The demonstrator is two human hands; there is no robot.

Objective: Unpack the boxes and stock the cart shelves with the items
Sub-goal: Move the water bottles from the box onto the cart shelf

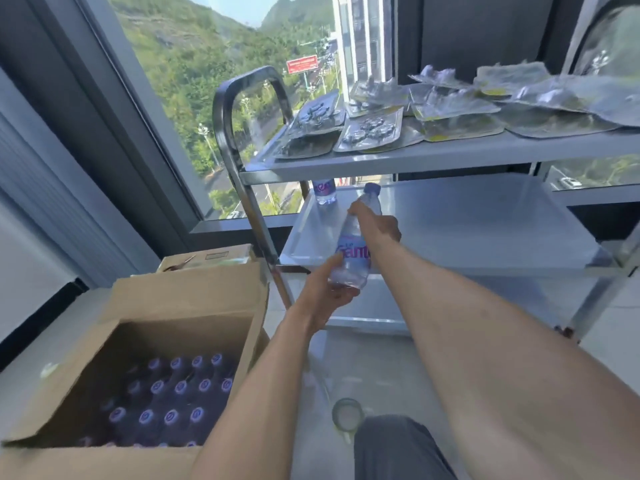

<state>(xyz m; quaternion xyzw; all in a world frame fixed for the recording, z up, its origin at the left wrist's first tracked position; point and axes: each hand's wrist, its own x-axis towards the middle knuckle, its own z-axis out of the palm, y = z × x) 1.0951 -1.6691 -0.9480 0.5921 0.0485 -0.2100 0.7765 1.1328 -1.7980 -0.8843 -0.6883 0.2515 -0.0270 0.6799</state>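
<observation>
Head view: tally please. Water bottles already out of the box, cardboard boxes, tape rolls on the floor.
Water bottles out of the box: 2 (held bottle, shelf bottle)
Cardboard boxes: 2 (open box, rear box)
Tape rolls on the floor: 1 (tape roll)
Total: 5

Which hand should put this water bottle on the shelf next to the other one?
Probably the right hand. It grips the bottle high up, over the middle shelf, nearer the standing bottle. The left hand only holds the bottom.
</observation>
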